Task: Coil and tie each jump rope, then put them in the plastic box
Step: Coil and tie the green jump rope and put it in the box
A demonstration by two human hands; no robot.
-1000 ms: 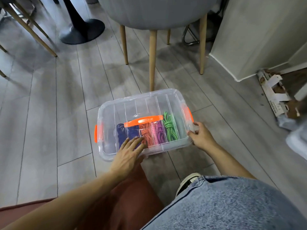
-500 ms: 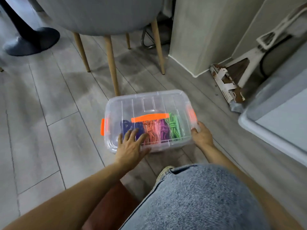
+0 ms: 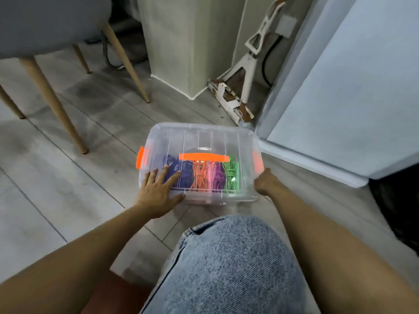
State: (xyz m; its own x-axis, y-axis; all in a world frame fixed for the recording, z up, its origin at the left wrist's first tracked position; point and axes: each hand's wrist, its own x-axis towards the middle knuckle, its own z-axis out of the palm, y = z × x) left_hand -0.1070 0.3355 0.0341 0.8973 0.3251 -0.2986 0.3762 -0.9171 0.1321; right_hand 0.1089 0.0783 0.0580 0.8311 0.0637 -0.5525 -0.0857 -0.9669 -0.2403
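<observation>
Inside the lidded plastic box lie coiled purple, orange, pink, green jump ropes.

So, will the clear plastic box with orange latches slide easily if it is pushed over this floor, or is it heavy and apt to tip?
The clear plastic box probably slides easily: hard plastic on smooth grey floor planks. It is likely light, holding only a few coiled coloured jump ropes. Tipping seems unlikely: it is low and wide.

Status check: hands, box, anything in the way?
Left hand spread flat on plastic box top. Right hand at its right end, grip hidden. Box lidded, coiled jump ropes inside. Nothing else on it.
</observation>
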